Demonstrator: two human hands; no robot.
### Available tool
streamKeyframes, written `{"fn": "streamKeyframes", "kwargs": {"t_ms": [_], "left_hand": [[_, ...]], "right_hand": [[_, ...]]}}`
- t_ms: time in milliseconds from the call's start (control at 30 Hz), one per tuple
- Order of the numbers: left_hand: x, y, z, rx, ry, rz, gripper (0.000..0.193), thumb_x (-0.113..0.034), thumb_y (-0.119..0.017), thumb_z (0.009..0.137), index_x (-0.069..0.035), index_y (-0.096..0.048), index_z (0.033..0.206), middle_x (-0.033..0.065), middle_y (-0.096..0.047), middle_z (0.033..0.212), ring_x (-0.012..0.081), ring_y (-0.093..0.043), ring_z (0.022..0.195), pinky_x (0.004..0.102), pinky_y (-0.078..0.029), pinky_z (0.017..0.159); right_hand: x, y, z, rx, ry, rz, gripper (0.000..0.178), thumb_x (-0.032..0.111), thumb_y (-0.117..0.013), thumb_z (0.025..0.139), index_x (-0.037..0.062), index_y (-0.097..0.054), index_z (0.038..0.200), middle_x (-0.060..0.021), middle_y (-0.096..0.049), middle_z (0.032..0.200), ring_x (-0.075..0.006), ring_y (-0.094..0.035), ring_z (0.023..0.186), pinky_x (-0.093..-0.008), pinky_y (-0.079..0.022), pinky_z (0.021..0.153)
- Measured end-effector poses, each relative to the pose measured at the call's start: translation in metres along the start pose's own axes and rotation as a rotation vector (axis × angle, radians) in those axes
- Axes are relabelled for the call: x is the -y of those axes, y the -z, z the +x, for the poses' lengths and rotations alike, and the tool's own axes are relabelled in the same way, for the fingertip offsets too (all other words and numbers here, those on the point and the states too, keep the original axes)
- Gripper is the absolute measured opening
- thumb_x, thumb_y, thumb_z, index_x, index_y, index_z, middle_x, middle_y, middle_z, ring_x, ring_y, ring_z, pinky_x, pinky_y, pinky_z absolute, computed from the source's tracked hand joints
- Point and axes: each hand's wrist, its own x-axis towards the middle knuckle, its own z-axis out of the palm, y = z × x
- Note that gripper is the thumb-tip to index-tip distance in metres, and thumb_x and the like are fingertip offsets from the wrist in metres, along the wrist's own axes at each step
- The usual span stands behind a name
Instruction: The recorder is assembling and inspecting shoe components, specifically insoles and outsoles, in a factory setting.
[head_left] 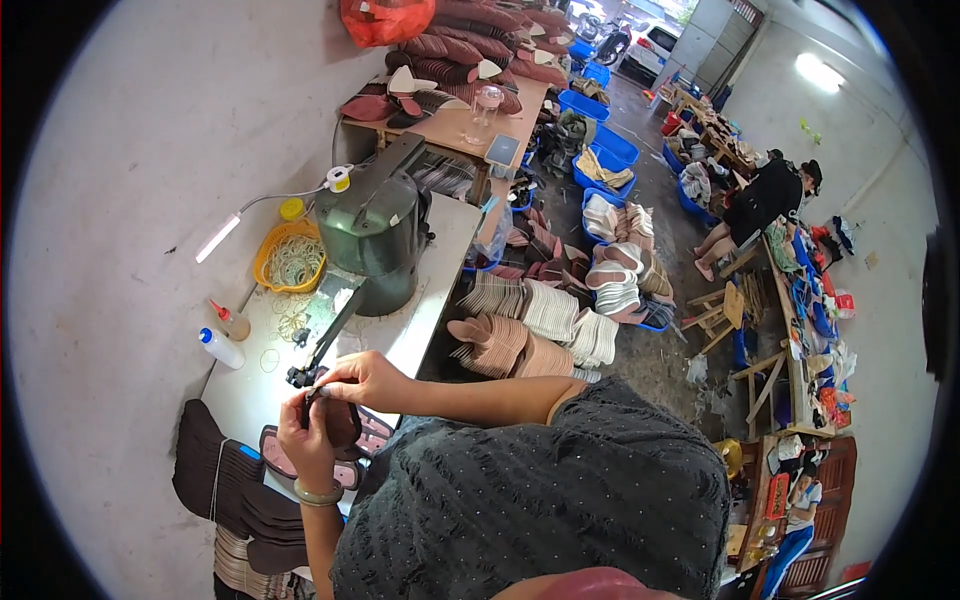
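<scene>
Both my hands are together at the needle end [303, 376] of a dark green sewing machine [368, 245]. My left hand [306, 440], with a bangle at the wrist, is closed on a dark brown shoe piece [343, 428]. Thumb and fingers of my right hand [368, 380] pinch the upper edge of the same piece. Where the fingertips meet, the detail is too small to make out. Pink-and-dark shoe pieces [374, 432] lie just under and beside the hands. A tied stack of dark brown insoles [222, 470] rests at the near left.
On the white machine table [432, 290] stand a yellow basket of bands [290, 257], a white bottle [222, 348] and a red-tipped bottle [232, 320]. Insole stacks [545, 310] and blue tubs [606, 165] crowd the floor to the right. A person in dark clothes [765, 200] bends at a far bench.
</scene>
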Motion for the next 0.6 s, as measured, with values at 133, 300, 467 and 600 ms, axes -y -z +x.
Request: {"fn": "streamKeyframes", "kwargs": {"t_ms": [133, 300, 467, 600], "left_hand": [[-0.024, 0.005, 0.004, -0.043, -0.271, 0.378, 0.015, -0.008, -0.056, 0.090, 0.000, -0.061, 0.102, 0.0112, -0.062, 0.086, 0.0201, -0.061, 0.074, 0.0289, -0.048, 0.067], [-0.022, 0.008, 0.006, -0.107, -0.478, 0.760, 0.014, -0.008, -0.049, 0.093, 0.002, -0.058, 0.098, 0.0178, -0.059, 0.089, 0.0332, -0.060, 0.077, 0.0357, -0.049, 0.067], [-0.023, 0.005, 0.009, -0.139, -0.483, 0.638, 0.015, -0.011, -0.045, 0.095, 0.001, -0.051, 0.087, 0.0163, -0.053, 0.079, 0.0329, -0.054, 0.070, 0.0387, -0.044, 0.062], [-0.020, 0.002, 0.004, -0.142, -0.320, 0.498, 0.024, -0.016, -0.041, 0.098, 0.000, -0.044, 0.080, 0.0141, -0.043, 0.069, 0.0282, -0.041, 0.060, 0.0379, -0.036, 0.057]], "right_hand": [[0.000, -0.002, -0.001, -0.013, -0.014, 0.023, 0.018, 0.012, -0.063, 0.083, 0.0028, -0.069, 0.098, -0.0103, -0.065, 0.083, -0.0185, -0.061, 0.080, -0.0290, -0.047, 0.073], [0.004, -0.004, 0.005, -0.008, 0.040, -0.127, 0.016, 0.012, -0.064, 0.083, 0.0027, -0.068, 0.095, -0.0106, -0.065, 0.082, -0.0202, -0.062, 0.078, -0.0308, -0.048, 0.072], [0.009, -0.005, 0.005, 0.003, 0.180, -0.192, 0.014, 0.012, -0.065, 0.082, 0.0014, -0.067, 0.091, -0.0110, -0.064, 0.081, -0.0211, -0.061, 0.075, -0.0324, -0.048, 0.070], [0.004, -0.005, 0.000, 0.004, 0.110, -0.075, 0.013, 0.012, -0.066, 0.082, 0.0013, -0.067, 0.090, -0.0089, -0.063, 0.078, -0.0191, -0.060, 0.074, -0.0317, -0.047, 0.068]]}}
